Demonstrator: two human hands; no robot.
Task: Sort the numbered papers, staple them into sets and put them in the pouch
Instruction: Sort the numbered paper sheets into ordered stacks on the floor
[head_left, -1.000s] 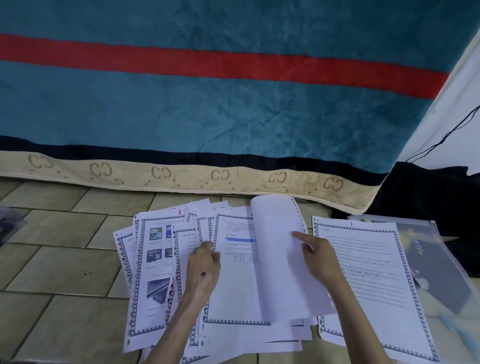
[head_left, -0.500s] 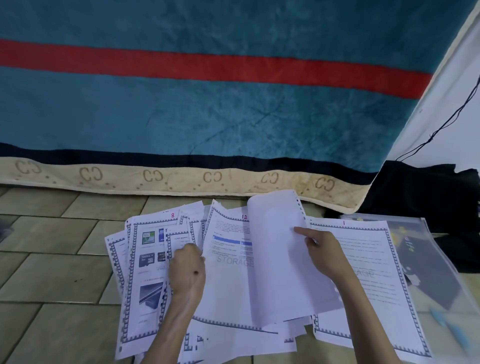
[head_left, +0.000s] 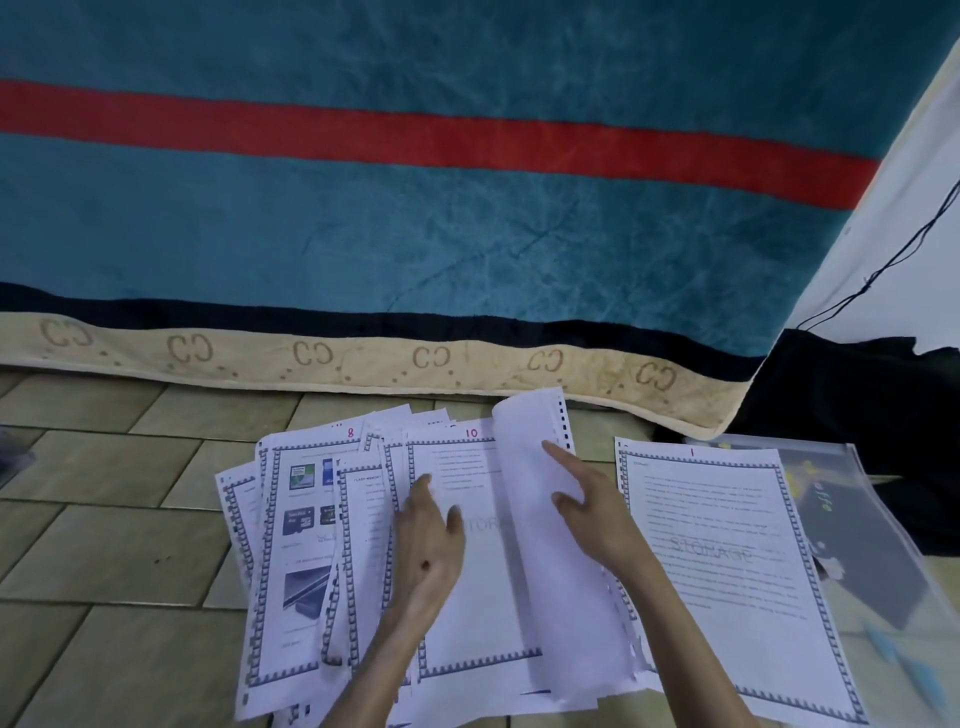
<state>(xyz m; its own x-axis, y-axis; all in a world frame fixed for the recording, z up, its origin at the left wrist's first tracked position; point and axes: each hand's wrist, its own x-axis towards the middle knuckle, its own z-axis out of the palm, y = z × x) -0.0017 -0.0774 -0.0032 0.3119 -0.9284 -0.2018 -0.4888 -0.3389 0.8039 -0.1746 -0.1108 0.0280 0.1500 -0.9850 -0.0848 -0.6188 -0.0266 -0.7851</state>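
A loose spread of white bordered papers lies on the tiled floor, one numbered 8 with pictures. On top lies the page numbered 10. My left hand rests flat on that page with fingers apart. My right hand holds a turned-up sheet, its blank back facing me, index finger stretched along it. The page numbered 1 lies apart at the right. A clear plastic pouch lies partly under that page.
A teal blanket with a red stripe and a beige patterned hem hangs down to the floor behind the papers. Dark cloth is bunched at the right. A thin black cable crosses the white wall. Tiled floor extends left.
Another sheet was turned over to the right, and page 10 is now on top of the pile. My left hand moved right and opened flat onto it.
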